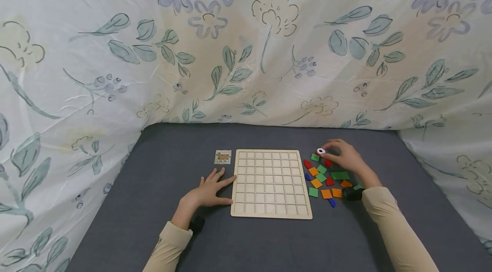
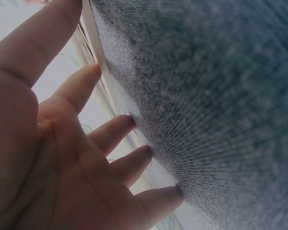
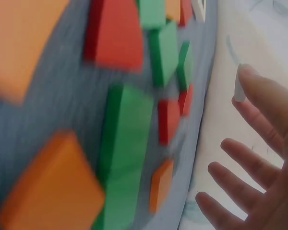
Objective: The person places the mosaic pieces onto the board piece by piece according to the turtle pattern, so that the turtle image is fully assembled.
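Between the thumb and index finger of my right hand [image 1: 346,157] is a small round white piece with a dark centre, like an eye [image 1: 320,151]. It is held over the far end of a scatter of coloured pieces; the right wrist view shows the white piece [image 3: 239,90] edge-on, the other fingers spread. My left hand [image 1: 207,191] lies spread on the table, its thumb and index fingertip touching the left edge of a wooden grid board [image 1: 271,216]. In the left wrist view the fingers [image 2: 113,134] reach toward the board's pale edge [image 2: 97,38].
Right of the board lie green, orange, red and blue flat pieces, among them a long green strip [image 1: 340,175], an orange square [image 1: 326,194] and a blue piece [image 1: 332,203]. A small picture card [image 1: 223,157] sits beyond my left hand. Floral cloth [image 1: 246,71] hangs behind the dark table.
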`<state>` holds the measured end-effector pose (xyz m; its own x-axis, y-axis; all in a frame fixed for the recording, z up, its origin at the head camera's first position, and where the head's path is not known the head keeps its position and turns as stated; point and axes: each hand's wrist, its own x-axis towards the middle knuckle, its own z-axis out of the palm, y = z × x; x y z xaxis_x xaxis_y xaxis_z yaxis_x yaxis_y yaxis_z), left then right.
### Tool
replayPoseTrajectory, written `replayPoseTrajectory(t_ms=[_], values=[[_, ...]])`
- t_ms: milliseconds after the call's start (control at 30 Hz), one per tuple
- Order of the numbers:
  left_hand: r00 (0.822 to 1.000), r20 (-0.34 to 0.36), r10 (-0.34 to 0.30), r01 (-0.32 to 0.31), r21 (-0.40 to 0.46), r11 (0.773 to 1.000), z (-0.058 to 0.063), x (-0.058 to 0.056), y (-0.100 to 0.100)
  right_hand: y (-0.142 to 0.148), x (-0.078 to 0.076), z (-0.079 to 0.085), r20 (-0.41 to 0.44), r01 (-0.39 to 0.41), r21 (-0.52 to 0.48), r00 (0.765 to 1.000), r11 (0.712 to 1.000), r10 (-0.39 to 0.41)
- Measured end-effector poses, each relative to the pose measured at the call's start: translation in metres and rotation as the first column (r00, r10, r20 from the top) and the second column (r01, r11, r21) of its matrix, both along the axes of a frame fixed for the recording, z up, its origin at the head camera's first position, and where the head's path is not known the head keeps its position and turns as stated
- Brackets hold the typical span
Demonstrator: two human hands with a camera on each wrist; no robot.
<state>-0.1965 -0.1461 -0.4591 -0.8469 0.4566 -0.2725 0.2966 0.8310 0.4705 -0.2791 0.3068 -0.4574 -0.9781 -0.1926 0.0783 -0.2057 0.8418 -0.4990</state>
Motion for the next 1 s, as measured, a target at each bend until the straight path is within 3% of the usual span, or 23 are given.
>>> replayPoseTrajectory(t_ms=[433,667,1000], values=[[1.0,-0.013,0.001,-0.001,0.005,1.0,-0.001,0.0,0.002,-0.044,-0.005,-0.002,-0.01,-0.079,-0.08,0.997,0.994,0.078],[1.0,-0.017,0.001,-0.001,-0.006,1.0,-0.003,0.001,0.002,-0.072,-0.004,0.0,-0.057,-0.111,-0.109,0.993,0.988,0.105],[1.0,-0.015,0.002,-0.002,0.003,1.0,-0.004,0.0,0.001,-0.102,-0.005,0.001,-0.032,-0.165,-0.172,0.986,0.971,0.162]])
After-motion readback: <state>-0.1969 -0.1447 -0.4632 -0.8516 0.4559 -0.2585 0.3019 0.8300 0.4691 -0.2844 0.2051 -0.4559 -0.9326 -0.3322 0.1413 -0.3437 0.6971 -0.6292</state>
